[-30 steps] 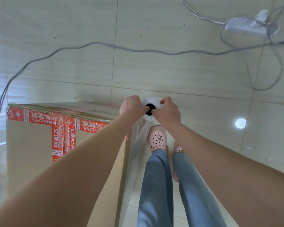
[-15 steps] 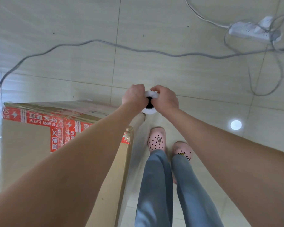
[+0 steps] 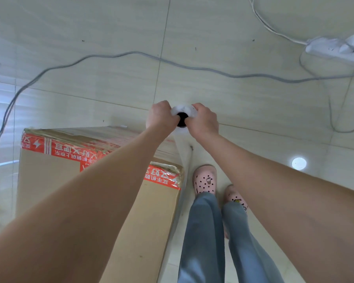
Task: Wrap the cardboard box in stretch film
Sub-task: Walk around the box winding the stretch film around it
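Observation:
A tall cardboard box (image 3: 49, 180) with red printed tape stands on the tiled floor at lower left. Beyond its far right corner I hold a stretch film roll (image 3: 182, 115) upright, seen end-on with its black core showing. My left hand (image 3: 159, 117) grips the roll's left side and my right hand (image 3: 204, 121) its right side. A clear sheet of film (image 3: 182, 158) runs down from the roll along the box's right edge. My left forearm hides part of the box top.
A grey cable (image 3: 192, 68) snakes across the floor beyond the box to a white power strip (image 3: 335, 48) at top right, with more cords looped below it. My feet in pink clogs (image 3: 204, 180) stand right of the box. A round light reflection (image 3: 298, 163) shines on the tiles.
Both hands with the roll have moved farther away, up past the box's far right corner. The box has shifted a little right in view, and my feet have stepped forward.

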`<state>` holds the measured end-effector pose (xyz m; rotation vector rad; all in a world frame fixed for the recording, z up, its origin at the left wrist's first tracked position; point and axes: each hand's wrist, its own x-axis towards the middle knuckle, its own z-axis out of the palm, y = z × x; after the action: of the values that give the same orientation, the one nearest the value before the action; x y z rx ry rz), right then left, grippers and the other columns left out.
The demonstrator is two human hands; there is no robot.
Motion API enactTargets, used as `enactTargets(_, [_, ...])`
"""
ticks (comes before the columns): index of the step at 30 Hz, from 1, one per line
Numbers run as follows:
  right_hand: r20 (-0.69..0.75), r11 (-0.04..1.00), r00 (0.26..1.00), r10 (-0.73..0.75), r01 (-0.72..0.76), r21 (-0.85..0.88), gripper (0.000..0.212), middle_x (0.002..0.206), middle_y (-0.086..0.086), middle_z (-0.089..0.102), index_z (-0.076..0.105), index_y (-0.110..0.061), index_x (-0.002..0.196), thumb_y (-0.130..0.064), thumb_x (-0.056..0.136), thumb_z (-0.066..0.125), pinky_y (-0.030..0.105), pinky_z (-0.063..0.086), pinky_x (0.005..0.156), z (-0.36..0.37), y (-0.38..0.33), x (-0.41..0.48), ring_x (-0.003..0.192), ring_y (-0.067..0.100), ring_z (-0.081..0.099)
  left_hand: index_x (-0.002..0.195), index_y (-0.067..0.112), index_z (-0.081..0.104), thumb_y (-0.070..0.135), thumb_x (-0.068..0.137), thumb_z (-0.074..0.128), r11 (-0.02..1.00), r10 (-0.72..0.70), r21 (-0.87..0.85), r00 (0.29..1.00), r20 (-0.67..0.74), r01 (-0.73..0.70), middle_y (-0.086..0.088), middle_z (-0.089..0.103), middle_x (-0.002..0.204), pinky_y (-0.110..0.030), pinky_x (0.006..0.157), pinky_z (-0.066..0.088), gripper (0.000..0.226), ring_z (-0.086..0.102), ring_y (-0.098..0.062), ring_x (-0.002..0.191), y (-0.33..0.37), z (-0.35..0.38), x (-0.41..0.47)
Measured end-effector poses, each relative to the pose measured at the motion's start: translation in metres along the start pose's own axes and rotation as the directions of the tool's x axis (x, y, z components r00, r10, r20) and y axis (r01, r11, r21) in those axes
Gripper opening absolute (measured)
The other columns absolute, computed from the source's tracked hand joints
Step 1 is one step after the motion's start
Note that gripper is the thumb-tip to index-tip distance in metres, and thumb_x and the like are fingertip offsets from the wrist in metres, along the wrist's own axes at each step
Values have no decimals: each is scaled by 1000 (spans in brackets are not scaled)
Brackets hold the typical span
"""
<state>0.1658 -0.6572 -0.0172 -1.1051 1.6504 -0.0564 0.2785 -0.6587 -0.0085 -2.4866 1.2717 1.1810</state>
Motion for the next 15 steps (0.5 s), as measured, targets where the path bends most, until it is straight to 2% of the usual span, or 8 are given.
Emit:
enactTargets(5, [-1, 997, 998, 56, -56, 43, 33, 100, 3, 60, 56, -14, 112, -22, 81, 65, 27, 39, 69, 13, -4, -1, 91, 25, 57, 92, 6, 55, 21, 80, 64, 994, -73, -86, 997, 1, 73, -14, 66, 94, -42, 73, 58, 21, 67, -33, 82, -20, -5, 0])
enactTargets(7, [7, 997, 998, 69, -69, 34, 30, 98, 2, 58, 56, -15, 110, -21, 82, 64, 26, 36, 67, 19, -9, 0, 89, 25, 57, 91, 7, 55, 21, 79, 65, 991, -87, -98, 996, 18, 89, -15, 66, 95, -41, 73, 58, 20, 67, -33, 83, -27, -9, 1])
enactTargets(9, [4, 998, 998, 68, -68, -1, 30, 104, 2, 61, 56, -17, 111, -20, 82, 62, 26, 35, 68, 23, -15, 3, 91, 25, 57, 96, 6, 55, 21, 80, 65, 994, -86, -70, 996, 35, 88, -13, 66, 98, -36, 69, 54, 24, 65, -31, 85, -31, -12, 4])
enactTargets(12, [9, 996, 997, 76, -75, -49, 29, 108, 3, 63, 56, -19, 108, -22, 80, 63, 28, 40, 70, 24, -22, 6, 96, 25, 60, 116, 8, 51, 19, 86, 63, 997, -4, 76, 1000, 21, 3, -11, 60, 109, -33, 67, 42, 35, 60, -30, 97, -29, -13, 3])
enactTargets(15, [12, 995, 996, 89, -88, -47, 31, 107, 3, 62, 52, -18, 105, -23, 79, 66, 33, 48, 77, 23, -25, 5, 96, 26, 61, 128, 14, 46, 14, 89, 58, 967, 146, 211, 989, -2, -142, -8, 53, 119, -34, 66, 40, 41, 59, -31, 102, -24, -13, 2])
